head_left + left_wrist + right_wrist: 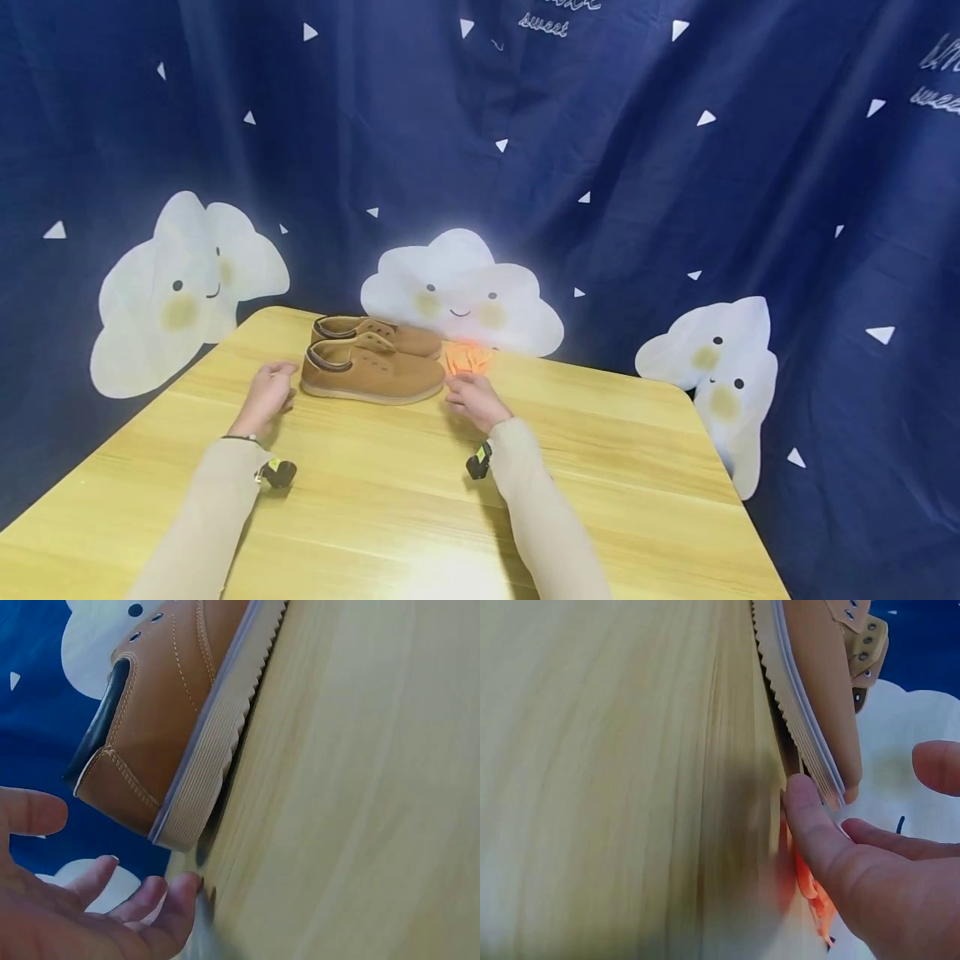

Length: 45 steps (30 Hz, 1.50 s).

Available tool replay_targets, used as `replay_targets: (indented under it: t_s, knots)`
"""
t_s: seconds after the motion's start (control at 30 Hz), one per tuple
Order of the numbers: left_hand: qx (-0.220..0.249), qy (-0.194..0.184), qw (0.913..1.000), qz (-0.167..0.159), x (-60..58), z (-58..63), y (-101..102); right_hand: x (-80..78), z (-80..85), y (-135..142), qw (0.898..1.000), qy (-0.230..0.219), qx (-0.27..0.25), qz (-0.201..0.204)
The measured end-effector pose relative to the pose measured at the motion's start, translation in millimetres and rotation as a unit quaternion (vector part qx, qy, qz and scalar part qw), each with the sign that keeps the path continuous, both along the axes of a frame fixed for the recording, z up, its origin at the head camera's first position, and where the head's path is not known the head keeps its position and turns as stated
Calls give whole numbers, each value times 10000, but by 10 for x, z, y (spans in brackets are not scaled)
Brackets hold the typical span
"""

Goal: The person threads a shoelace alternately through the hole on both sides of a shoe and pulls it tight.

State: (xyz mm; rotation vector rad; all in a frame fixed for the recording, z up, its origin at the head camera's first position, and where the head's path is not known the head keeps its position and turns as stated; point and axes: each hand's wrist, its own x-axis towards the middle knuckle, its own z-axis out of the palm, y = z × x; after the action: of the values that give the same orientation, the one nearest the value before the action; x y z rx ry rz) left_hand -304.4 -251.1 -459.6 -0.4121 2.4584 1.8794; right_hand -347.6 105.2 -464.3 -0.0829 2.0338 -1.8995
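At the left, a smiling cloud [180,308] is printed on the dark blue curtain [420,108], beyond the left edge of the pale wood-grain worktop [360,492]. Next comes the person's left hand [266,400], its thumb and fingers apart, loosely bent and holding nothing, just beside the heel of the nearer brown shoe [382,375]. That shoe stands upright close to the worktop's far edge, toward the far-left corner, its toe pointing right, and hides much of the farther shoe [412,337] behind it. A bundle of orange strands [468,358] lies just right of the toes, by the same edge, partly covered by the right hand [476,400]. That hand's thumb stands apart from its fingers, one fingertip at the nearer toe (whether it touches cannot be told). Above the middle cloud [461,283], the curtain reads "sweet" under a cropped line; similar lettering is cut off at far right, above a folded cloud [712,358] past the far-right corner.
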Motion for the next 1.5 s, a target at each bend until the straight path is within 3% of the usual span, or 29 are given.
replay_targets:
  t_s: [0.1,0.3,0.53,0.77,0.93,1.07,1.23,1.5]
  knots:
    - [532,-224,9980,-269,6,-8,-21,-42,-19,-63,9995,-73,-302,-64]
    - [1168,-386,9913,-462,-14,-28,-30,-116,-70,-176,9966,-91,-821,-41]
    - [1698,-448,9825,-621,-54,-36,-64,-167,-109,-194,9960,-58,-863,-207]
    - [975,-517,9913,-724,-5,0,-51,-92,-82,-88,9979,36,-650,49]
    - [256,-441,9916,-1187,25,18,-53,-2,-49,54,9992,199,-203,280]
    - [-111,-273,9829,-1815,41,-18,-67,96,-48,167,9974,311,385,522]
    - [-725,28,9644,-2542,93,-61,-54,246,-5,323,9913,440,925,821]
    - [-1279,329,9468,-2934,150,-17,169,479,62,629,9762,921,1506,1261]
